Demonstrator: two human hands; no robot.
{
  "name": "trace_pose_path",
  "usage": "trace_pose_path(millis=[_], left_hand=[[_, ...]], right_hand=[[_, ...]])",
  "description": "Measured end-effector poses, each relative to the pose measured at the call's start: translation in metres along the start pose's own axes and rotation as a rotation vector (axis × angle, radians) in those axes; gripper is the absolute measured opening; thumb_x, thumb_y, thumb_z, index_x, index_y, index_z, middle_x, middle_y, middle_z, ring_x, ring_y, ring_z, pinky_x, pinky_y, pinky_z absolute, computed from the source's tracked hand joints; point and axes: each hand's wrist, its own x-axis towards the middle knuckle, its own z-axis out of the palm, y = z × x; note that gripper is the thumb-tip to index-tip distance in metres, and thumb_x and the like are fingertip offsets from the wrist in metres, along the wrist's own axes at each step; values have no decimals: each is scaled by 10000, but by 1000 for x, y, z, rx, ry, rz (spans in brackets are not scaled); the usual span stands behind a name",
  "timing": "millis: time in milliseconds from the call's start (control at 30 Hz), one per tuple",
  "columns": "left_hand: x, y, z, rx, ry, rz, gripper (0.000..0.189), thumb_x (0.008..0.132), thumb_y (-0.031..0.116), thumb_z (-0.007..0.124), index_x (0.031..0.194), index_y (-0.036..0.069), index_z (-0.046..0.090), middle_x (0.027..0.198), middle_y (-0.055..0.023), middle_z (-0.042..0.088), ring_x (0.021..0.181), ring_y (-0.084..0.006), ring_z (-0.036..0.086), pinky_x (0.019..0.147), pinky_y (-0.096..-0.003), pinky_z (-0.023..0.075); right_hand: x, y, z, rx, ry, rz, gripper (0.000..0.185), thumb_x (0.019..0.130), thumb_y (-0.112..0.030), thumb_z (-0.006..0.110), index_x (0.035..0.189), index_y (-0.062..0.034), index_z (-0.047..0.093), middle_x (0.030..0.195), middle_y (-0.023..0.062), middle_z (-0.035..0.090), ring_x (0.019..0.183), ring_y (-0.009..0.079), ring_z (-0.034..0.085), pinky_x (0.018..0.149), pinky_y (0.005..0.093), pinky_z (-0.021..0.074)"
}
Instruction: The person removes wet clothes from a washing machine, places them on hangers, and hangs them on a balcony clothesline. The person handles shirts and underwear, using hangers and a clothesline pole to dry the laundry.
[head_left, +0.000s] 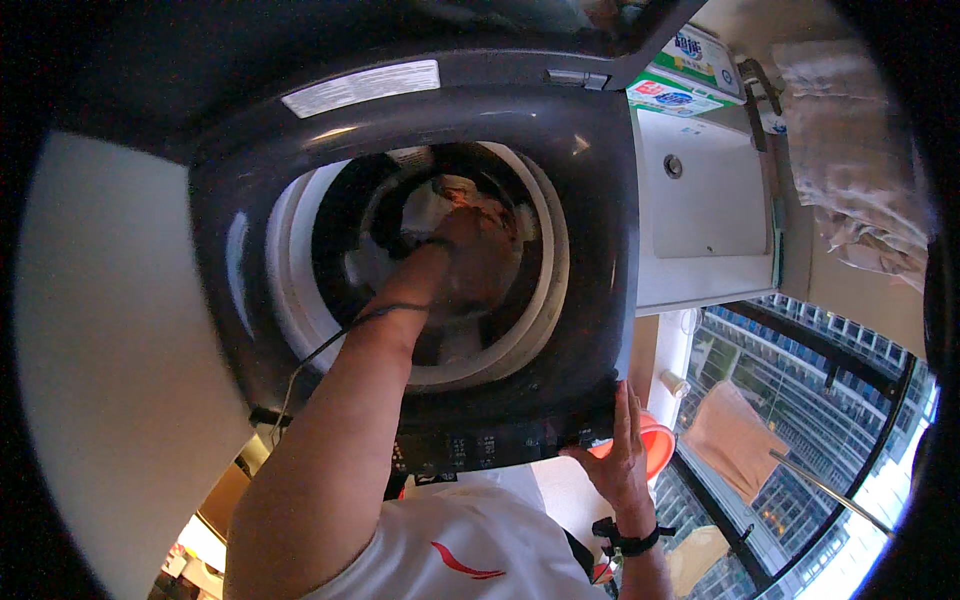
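A dark top-loading washing machine (589, 247) stands in front of me with its lid up. My left arm reaches down through the opening, and my left hand (469, 221) is deep inside the drum (337, 225), near some dim cloth-like items (427, 206). Shadow hides its fingers, so a grip cannot be made out. A thin dark cord (322, 345) crosses the left forearm. My right hand (622, 457), with a black band on its wrist, rests against the machine's near right corner beside the control panel (487, 448), fingers extended and thumb apart.
A white sink (709, 187) adjoins the machine on the right, with green-and-white packages (686, 71) behind it. Light cloth (847, 127) hangs farther right. An orange basin (658, 446) is beyond my right hand, near a window with a hanging cloth (731, 439). A pale wall (112, 300) borders the left.
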Motion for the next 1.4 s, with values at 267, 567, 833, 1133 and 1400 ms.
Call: trace_pose_path(millis=[267, 567, 833, 1133, 1400], left_hand=[[30, -51, 26, 224, 27, 46, 390, 943, 295, 663, 1254, 63, 700, 1279, -173, 690, 1166, -324, 655, 973, -446, 534], [17, -40, 11, 290, -121, -34, 412, 949, 318, 658, 1274, 67, 689, 1293, -166, 686, 1163, -325, 655, 977, -437, 531], [-32, -14, -43, 234, -255, 7, 431, 955, 339, 654, 1291, 70, 680, 1305, -160, 683, 1160, -325, 655, 981, -430, 528], [-151, 34, -182, -255, -4, 116, 242, 979, 150, 570, 1114, -13, 686, 1139, -126, 693, 1104, -268, 637, 981, -368, 500], [-302, 153, -263, -733, 499, 62, 140, 940, 128, 581, 1018, 29, 641, 984, -41, 640, 891, -156, 610, 823, -298, 509]], right_hand=[[1, 2, 1, 14, -34, 73, 1284, 610, -309, 988, 1616, -55, 234, 1557, 316, 398, 1389, 479, 481, 1083, 498, 510], [7, -3, -9, 68, -21, 53, 1228, 624, -332, 975, 1611, -67, 293, 1566, 286, 407, 1392, 452, 494, 1099, 490, 493], [1, 2, -8, 153, 27, -20, 1214, 654, -346, 956, 1629, -135, 265, 1582, 283, 375, 1387, 467, 484, 1113, 489, 479], [-6, 24, 0, 151, 36, -172, 1228, 725, -384, 908, 1658, -160, 141, 1567, 350, 347, 1398, 497, 448, 1137, 473, 444], [33, 50, -47, 203, -274, -340, 1052, 891, -287, 793, 1660, -176, 83, 1373, 333, 560, 1182, 498, 608, 1040, 498, 490]])
